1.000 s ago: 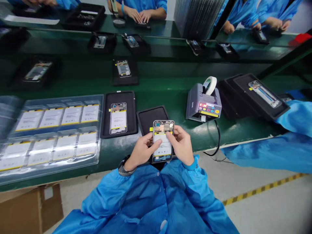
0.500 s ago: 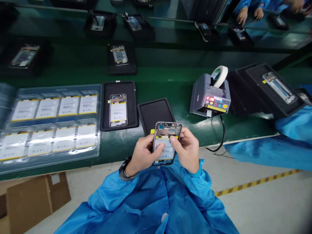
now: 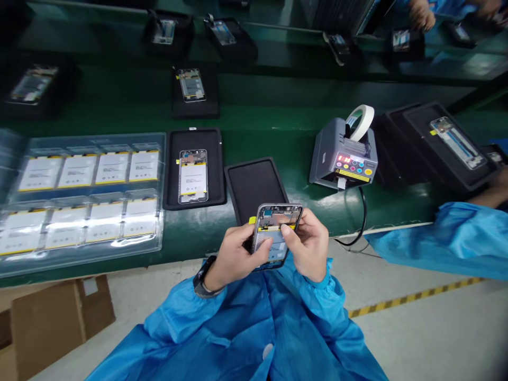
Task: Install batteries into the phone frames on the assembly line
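Observation:
Both of my hands hold an open phone frame [image 3: 277, 233] above the front of the green workbench [image 3: 278, 140]. Its circuit board shows at the top, with yellow tape strips across the middle and a battery below, partly covered by my fingers. My left hand [image 3: 236, 259] grips its lower left side, and a black wristwatch [image 3: 203, 277] sits on that wrist. My right hand [image 3: 305, 248] grips the right side, with the thumb on the taped area. Just behind the phone lies a black rubber mat [image 3: 254, 182].
A black tray holds another phone frame [image 3: 192, 176] to the left. Farther left is a clear blister tray of batteries [image 3: 81, 198]. A grey tape dispenser [image 3: 343, 153] stands to the right. A co-worker's blue sleeve [image 3: 448, 241] and hand [image 3: 492, 193] enter at right.
The phone frame has tilted clockwise and moved slightly right in my hands. The bench has shifted up in view, and a co-worker's hand has appeared at the right edge.

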Demonstrator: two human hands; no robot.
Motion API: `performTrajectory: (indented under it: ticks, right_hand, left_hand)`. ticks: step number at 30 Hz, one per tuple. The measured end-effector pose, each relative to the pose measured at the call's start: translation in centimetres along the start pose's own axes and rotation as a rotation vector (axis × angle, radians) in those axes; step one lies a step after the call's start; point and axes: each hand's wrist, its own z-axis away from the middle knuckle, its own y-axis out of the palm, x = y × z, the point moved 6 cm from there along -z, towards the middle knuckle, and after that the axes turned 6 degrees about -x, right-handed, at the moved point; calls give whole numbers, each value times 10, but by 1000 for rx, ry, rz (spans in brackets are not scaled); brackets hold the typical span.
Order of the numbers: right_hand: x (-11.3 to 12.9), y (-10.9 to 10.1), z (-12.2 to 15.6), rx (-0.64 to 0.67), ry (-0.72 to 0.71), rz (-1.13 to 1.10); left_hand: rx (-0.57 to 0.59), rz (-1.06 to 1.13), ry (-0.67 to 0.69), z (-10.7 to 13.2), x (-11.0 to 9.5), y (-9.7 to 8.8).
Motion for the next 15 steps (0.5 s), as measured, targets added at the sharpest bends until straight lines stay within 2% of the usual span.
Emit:
performTrajectory:
  ticks: [3,9,15]
  right_hand:
    - [-2,2,-1,-14,17,-25]
    - [0,2,2,-8,28,-47]
    - [10,-1,6,70,-112,46]
  left_hand:
    - [-7,-6,11,0,-2,0]
    - [28,48,-58,1,6,1]
    - [26,-13,40,-2,12,-3]
